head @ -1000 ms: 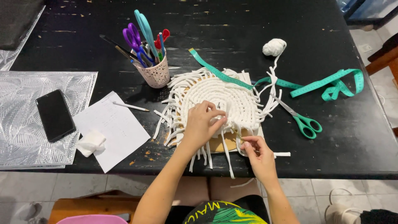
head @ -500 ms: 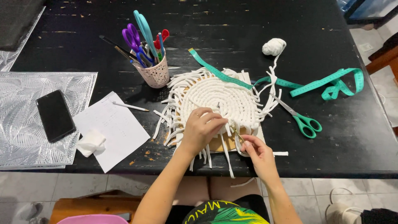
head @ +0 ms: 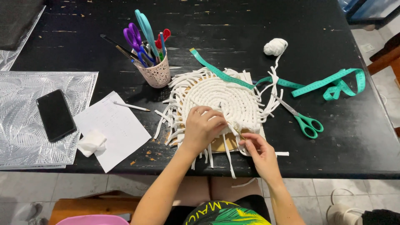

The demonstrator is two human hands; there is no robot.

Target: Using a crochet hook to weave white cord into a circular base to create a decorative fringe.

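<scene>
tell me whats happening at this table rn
A person sits at a black table, working on a round coiled mat of white cord with loose strips fringing its edge. The left hand presses down on the mat's near edge, while the right hand pinches a strip beside it. Green-handled scissors and a teal measuring tape lie to the right; a cup of pens and scissors, a paper sheet and a phone lie left.

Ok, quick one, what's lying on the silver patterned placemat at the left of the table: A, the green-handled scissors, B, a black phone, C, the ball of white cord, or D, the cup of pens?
B: the black phone lies flat on the silver placemat, while the green-handled scissors, the ball of white cord and the cup of pens are all on the bare black table.
</scene>
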